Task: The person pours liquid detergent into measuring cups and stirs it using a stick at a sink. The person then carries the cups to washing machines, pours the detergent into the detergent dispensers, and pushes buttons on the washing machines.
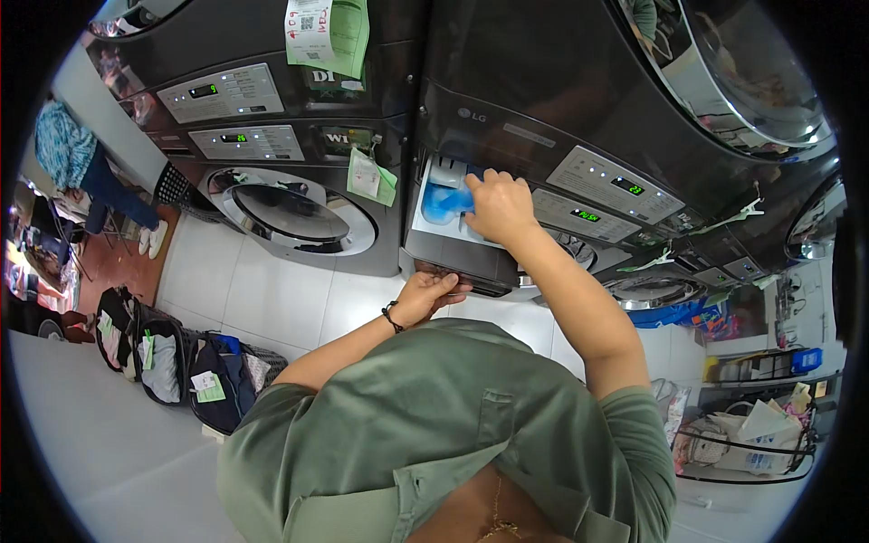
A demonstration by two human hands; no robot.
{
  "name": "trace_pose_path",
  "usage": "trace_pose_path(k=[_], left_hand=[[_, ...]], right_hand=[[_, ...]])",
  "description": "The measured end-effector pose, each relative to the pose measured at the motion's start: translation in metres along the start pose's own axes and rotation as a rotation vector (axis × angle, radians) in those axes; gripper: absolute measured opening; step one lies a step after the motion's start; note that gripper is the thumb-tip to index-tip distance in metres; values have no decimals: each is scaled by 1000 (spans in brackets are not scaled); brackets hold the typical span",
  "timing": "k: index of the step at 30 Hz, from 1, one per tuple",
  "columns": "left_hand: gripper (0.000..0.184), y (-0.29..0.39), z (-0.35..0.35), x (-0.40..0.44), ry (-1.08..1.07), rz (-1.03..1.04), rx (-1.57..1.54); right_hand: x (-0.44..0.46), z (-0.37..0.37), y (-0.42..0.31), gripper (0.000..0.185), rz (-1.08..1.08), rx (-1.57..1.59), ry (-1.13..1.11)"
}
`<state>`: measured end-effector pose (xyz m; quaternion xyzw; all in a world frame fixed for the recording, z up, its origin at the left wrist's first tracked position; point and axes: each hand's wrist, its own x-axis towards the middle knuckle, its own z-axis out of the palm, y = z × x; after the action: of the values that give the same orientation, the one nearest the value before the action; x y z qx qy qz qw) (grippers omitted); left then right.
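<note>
A detergent drawer (463, 257) with a dark front and a pale inside is pulled out from the dark washer in front of me. My left hand (428, 297) grips the lower edge of the drawer's front, thumb uppermost and fingers partly hidden beneath. Over the drawer, my right hand (501, 206) is closed with its fingertips on a blue translucent cup (444, 204), slightly blurred. The fingers cover part of the cup, so its exact shape and contents cannot be made out.
Lit control panels (615, 185) belong to the stacked machines. To the left is a washer with a round door (299, 213); green tags (371, 176) hang nearby. Tagged laundry baskets (222, 380) stand on the tiled floor. A person (81, 172) stands far left; a wire rack (751, 443) is at right.
</note>
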<state>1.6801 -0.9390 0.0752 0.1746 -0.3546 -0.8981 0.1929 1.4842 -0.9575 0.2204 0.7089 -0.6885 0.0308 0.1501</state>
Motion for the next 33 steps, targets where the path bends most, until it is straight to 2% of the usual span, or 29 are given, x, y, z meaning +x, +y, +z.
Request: trace_pose_path(k=[3,12,15,18,24,27,30,33], left_hand=[[36,1,1,-1,-6,16,0],[29,-2,1,0,4,52,24],[28,-3,1,0,18,59,28],[28,-5,-1,1,29,62,49],[30,-3,0,2,30,68,62],[29,-6,-3,2,35,68,58],[31,-4,1,2,76,82,36],[29,-5,5,5,124,126,34]], right_hand=[[4,-4,-3,29,-51,-62,-2],[20,-9,-1,24,-436,-167,360],[24,-14,0,24,-480,-172,474],[21,4,0,26,-513,-197,389],[19,7,6,27,-372,-101,408],[15,22,9,30,-250,15,264],[3,17,6,39,9,326,199],[-12,7,5,48,437,859,114]])
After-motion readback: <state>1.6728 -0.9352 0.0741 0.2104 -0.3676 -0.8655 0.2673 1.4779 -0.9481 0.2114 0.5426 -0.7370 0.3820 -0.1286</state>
